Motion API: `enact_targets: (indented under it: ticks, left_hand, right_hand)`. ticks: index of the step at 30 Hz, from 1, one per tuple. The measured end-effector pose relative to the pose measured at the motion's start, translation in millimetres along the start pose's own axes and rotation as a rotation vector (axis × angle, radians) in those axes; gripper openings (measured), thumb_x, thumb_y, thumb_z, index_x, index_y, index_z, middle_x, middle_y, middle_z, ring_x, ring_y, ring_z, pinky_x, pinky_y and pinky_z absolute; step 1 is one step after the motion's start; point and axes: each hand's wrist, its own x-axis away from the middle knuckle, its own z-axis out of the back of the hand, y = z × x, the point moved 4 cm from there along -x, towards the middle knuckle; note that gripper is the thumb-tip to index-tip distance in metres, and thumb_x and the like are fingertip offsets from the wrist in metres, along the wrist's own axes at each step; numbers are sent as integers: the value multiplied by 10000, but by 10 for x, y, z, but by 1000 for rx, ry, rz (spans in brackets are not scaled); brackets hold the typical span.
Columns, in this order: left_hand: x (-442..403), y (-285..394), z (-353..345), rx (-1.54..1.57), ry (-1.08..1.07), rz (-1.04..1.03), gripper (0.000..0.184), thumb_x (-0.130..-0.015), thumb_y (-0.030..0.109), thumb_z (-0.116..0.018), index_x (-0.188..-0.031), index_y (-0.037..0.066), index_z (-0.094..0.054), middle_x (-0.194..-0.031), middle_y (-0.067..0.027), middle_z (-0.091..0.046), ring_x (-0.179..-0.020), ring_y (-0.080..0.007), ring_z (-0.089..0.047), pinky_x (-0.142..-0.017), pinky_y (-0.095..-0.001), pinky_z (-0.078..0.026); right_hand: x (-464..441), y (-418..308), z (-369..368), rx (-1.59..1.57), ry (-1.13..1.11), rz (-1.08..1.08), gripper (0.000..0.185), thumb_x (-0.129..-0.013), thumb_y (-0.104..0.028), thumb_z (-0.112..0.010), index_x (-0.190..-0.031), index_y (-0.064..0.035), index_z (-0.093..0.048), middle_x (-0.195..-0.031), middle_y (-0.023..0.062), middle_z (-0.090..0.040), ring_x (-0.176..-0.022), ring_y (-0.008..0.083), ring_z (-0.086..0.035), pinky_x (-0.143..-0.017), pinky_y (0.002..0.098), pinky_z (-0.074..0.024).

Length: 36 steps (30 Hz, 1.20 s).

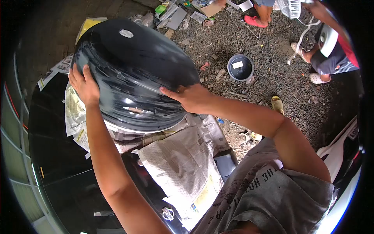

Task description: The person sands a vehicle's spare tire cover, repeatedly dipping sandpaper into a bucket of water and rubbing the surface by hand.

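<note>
A large, rounded black panel (pixel 144 50) with dull grey, scuffed patches across its side rests on newspaper in front of me. My left hand (pixel 86 86) lies against its left side, fingers spread and pointing away from me. At the panel's right side is my right hand (pixel 193 97), its thumb stretched along the surface and its other fingers partly hidden at the edge. A small pale oval (pixel 126 33) shows near the panel's top. Wrinkled newspaper (pixel 175 160) covers part of the dark car body (pixel 62 163) below, beside a round silver emblem (pixel 167 213).
On the gravel (pixel 269 78) stands a dark round basin (pixel 249 74) with a white piece inside. A yellow slipper (pixel 277 104) lies closer. Two other people are at the upper right, one near a white fan cage (pixel 289 7). Litter (pixel 175 17) is heaped behind the panel.
</note>
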Motion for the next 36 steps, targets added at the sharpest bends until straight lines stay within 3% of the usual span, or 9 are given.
enact_targets:
  ticks: [5, 8, 13, 17, 20, 23, 28, 32, 36]
  left_hand:
    - [-4, -9, -13, 21, -22, 12, 620, -1016, 464, -426, -1485, 62, -385, -1564, -214, -295, -1470, -377, -192, -1212, -454, -150]
    - [5, -22, -16, 18, -26, 15, 615, -1016, 456, -426, -1483, 57, -388, -1562, -216, -297, -1470, -383, -190, -1211, -457, -150]
    - [2, -13, -2, 28, -7, 3, 601, -1018, 437, -431, -1477, 50, -395, -1557, -220, -305, -1464, -401, -198, -1207, -465, -157]
    - [3, -4, -8, 33, 21, -19, 595, -1020, 433, -430, -1474, 49, -399, -1553, -224, -310, -1461, -407, -206, -1206, -468, -163]
    - [1, 16, 0, 36, 33, -26, 595, -1020, 436, -428, -1471, 49, -402, -1552, -225, -311, -1461, -407, -207, -1205, -469, -167]
    - [14, 30, 20, 23, 50, -41, 589, -1024, 436, -428, -1468, 50, -407, -1548, -223, -319, -1459, -406, -214, -1202, -471, -172]
    - [28, -9, 8, -9, 90, -51, 585, -1024, 446, -435, -1467, 63, -412, -1541, -212, -333, -1456, -402, -225, -1200, -471, -177]
    - [19, -35, 7, 24, 97, 4, 686, -975, 528, -490, -1473, 63, -412, -1563, -202, -314, -1482, -356, -193, -1212, -436, -169]
    - [34, 9, 37, -43, 172, -4, 785, -909, 593, -561, -1465, 55, -422, -1546, -214, -343, -1467, -387, -216, -1204, -438, -195]
  right_hand:
    - [-268, 280, -122, -591, 222, -60, 394, -960, -232, -570, -1313, -66, -513, -1159, 205, -626, -984, 359, -664, -846, 445, -522]
    - [-538, 231, 19, -924, 326, -49, 342, -961, -282, -613, -1161, -13, -544, -1148, 203, -625, -1076, 361, -620, -915, 440, -473]
    - [-730, 373, -414, -1079, 403, 30, 253, -901, -259, -702, -1072, -97, -611, -1210, 133, -550, -1175, 289, -511, -996, 379, -407]
    - [-957, 411, -503, -998, 652, 44, 320, -858, -324, -749, -981, -89, -569, -1419, 147, -424, -1321, 380, -353, -1098, 468, -304]
    - [-1412, 143, 17, -964, 656, 114, 298, -912, -302, -694, -1014, -78, -527, -1498, 172, -355, -1387, 351, -325, -1116, 412, -297]
    - [-1573, -21, 286, -969, 681, 171, 309, -911, -295, -695, -1029, -64, -527, -1503, 180, -349, -1399, 357, -311, -1131, 422, -279]
    - [-1018, 255, -443, -938, 670, 89, 312, -910, -277, -696, -1060, -56, -537, -1501, 204, -338, -1398, 383, -300, -1133, 448, -274]
    - [-892, 286, -440, -867, 622, 30, 296, -915, -280, -688, -1027, -46, -546, -1490, 220, -345, -1377, 387, -326, -1119, 450, -286]
    - [-735, 253, -288, -723, 569, 22, 327, -907, -273, -702, -994, -1, -545, -1432, 230, -403, -1312, 405, -396, -1084, 463, -322]
